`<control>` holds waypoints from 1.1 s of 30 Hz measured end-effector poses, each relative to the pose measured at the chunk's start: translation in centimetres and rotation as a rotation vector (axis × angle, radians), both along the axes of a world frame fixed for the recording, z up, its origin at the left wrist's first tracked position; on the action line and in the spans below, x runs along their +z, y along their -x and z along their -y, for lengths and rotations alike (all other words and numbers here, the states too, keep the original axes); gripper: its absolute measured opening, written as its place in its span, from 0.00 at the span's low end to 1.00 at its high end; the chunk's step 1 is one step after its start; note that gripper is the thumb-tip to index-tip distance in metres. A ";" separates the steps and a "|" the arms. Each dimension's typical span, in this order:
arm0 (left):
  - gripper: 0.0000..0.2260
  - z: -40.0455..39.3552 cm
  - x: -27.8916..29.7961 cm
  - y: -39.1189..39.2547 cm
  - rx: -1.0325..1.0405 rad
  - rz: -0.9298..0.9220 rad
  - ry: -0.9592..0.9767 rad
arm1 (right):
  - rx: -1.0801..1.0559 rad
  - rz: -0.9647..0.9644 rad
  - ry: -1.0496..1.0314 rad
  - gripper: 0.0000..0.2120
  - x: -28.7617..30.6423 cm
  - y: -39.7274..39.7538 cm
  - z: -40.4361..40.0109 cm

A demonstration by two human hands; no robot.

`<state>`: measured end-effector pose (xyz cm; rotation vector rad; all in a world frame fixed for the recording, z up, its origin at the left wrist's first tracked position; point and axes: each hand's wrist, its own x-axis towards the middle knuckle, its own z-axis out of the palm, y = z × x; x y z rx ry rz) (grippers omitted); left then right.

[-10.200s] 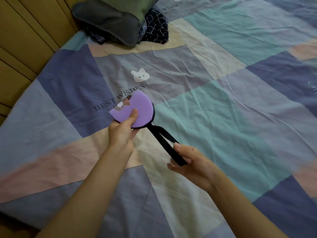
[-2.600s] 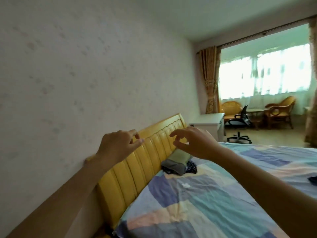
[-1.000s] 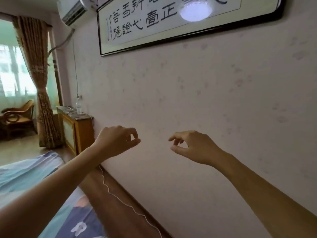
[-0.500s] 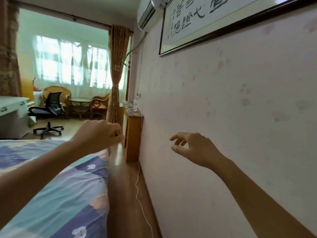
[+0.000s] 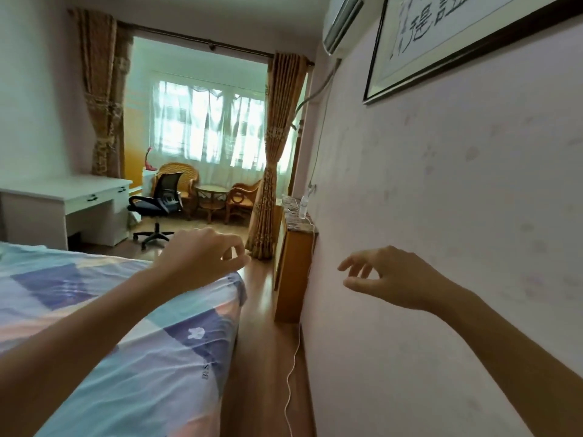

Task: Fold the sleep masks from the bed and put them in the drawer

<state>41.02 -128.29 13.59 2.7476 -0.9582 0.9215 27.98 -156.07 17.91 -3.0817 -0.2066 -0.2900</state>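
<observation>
Sleep masks are not seen anywhere in the head view; neither hand carries one. The bed [image 5: 132, 357], covered with a patchwork sheet of blue, teal, peach and purple squares, fills the lower left, and its edge runs beside a strip of brown wooden floor [image 5: 262, 357]. Both hands are raised in the air in front of the camera. The left hand [image 5: 202, 257] is held above the bed's corner with its fingers loosely curled and the thumb near the fingertips, nothing between them. The right hand [image 5: 388, 275] is held near the pale pink wall [image 5: 457, 216], fingers relaxed and slightly spread, holding nothing.

An orange-brown wooden cabinet [image 5: 291, 266] is set against the wall just beyond the hands, with a clear plastic bottle [image 5: 303, 207] on its top. A thin white cable [image 5: 291, 373] trails down along the foot of the wall. A white counter with drawers [image 5: 67, 200] is placed at the far left, and a black office chair [image 5: 157, 209] stands beside it. Gold patterned curtains [image 5: 277, 146] frame the bright window area, where wicker chairs [image 5: 243, 198] flank a small round table.
</observation>
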 end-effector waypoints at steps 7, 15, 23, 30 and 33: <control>0.15 0.5 -1.1 -13.3 0.183 -0.063 0.024 | 0.312 0.031 -0.054 0.12 -1.5 -21.3 -0.6; 0.15 -5.1 -2.0 -27.0 0.479 -0.142 0.062 | 0.597 -0.028 -0.077 0.13 -2.3 -43.5 -6.0; 0.12 -15.1 -10.0 -36.2 0.836 -0.219 0.257 | 0.982 -0.192 -0.050 0.09 -9.6 -62.2 -19.5; 0.10 -17.5 -20.4 -46.5 1.097 -0.457 0.497 | 1.154 -0.404 0.083 0.11 -17.8 -73.8 -25.7; 0.11 -17.5 -23.4 -50.7 1.132 -0.575 0.500 | 1.179 -0.463 0.116 0.11 -19.4 -79.2 -26.5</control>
